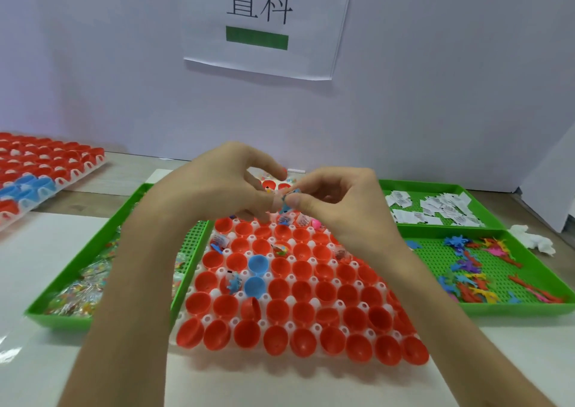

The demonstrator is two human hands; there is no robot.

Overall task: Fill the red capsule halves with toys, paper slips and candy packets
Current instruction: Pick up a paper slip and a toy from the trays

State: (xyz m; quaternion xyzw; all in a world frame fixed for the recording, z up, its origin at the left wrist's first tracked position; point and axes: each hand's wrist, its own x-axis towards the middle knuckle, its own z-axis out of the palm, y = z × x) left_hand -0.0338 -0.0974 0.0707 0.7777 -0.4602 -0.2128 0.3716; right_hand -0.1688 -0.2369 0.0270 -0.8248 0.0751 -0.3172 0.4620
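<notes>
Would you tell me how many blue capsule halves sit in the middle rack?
2. One blue capsule half sits left of centre in the rack; the second is just nearer the camera. The left hand and right hand may hide others.

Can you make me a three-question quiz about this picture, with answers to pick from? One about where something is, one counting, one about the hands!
1. Where are the white paper slips?
A. In the left green tray
B. In the blue halves
C. In the far right green tray

2. How many blue capsule halves sit in the white middle tray?
A. Two
B. Five
C. None

3. What are the left hand and right hand doing?
A. Lying flat
B. Pinching a small blue toy
C. Closing a lid

1 C: slips lie scattered there. 2 A: two blue ones sit together among the red halves. 3 B: both hands' fingertips meet on the toy.
</notes>
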